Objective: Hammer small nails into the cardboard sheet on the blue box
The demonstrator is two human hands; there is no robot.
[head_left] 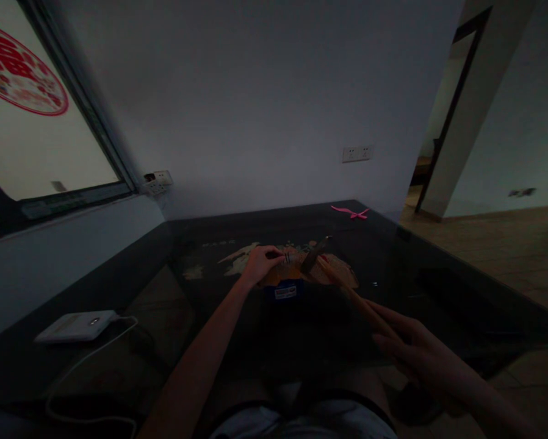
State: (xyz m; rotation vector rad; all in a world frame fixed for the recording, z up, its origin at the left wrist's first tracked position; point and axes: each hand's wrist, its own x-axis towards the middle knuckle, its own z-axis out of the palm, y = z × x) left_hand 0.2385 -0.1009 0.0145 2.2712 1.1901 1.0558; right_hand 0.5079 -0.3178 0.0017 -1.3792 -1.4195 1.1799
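My right hand (pixel 402 344) is wrapped round the wooden handle of a hammer (pixel 363 305), whose dark metal head is raised over the middle of the table. Left of the head, my left hand (pixel 265 262) has its fingers pinched together at a small thing too dark to make out. Just beneath and beside the fingers lies an orange and blue box (pixel 286 291) with a white label. Around it a picture with pale and brown shapes shows on the dark tabletop (pixel 228 323).
A white power bank (pixel 77 327) with a white cable lies at the left. At the table's far right edge is a pink ribbon-like item (pixel 353 213). The wall with sockets (pixel 356 153) stands behind the table. A window is at the upper left.
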